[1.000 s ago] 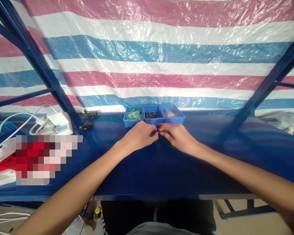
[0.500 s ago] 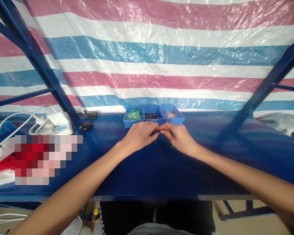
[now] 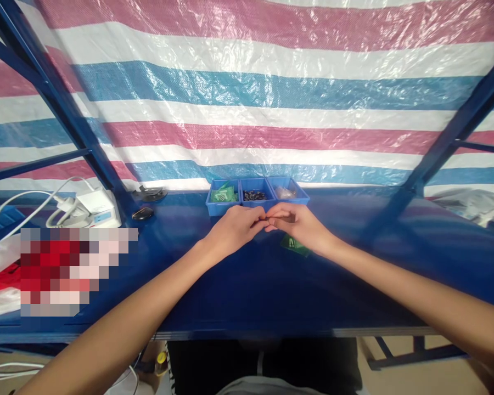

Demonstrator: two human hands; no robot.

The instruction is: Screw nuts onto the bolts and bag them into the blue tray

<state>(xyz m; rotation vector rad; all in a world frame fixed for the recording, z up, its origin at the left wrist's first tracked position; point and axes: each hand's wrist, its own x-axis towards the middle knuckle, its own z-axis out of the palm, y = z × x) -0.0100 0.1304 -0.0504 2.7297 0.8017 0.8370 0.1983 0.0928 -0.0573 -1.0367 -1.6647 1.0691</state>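
Observation:
My left hand and my right hand meet fingertip to fingertip over the blue table. Both are closed in a pinch; whatever lies between the fingers is too small and hidden to name. Just beyond them stand three joined blue bins. The left bin holds green packets, the middle one small dark parts, the right one clear plastic pieces. Under my right wrist lies a green packet, partly covered by the hand.
On the left are a white power strip with cables, a dark oval object, a black item behind it, and a red and white bag. Blue frame posts rise at both sides before a striped sheet.
My right hand has turned slightly and its fingers have shifted against the left fingertips. More of the green packet under it shows now. My left hand has barely moved.

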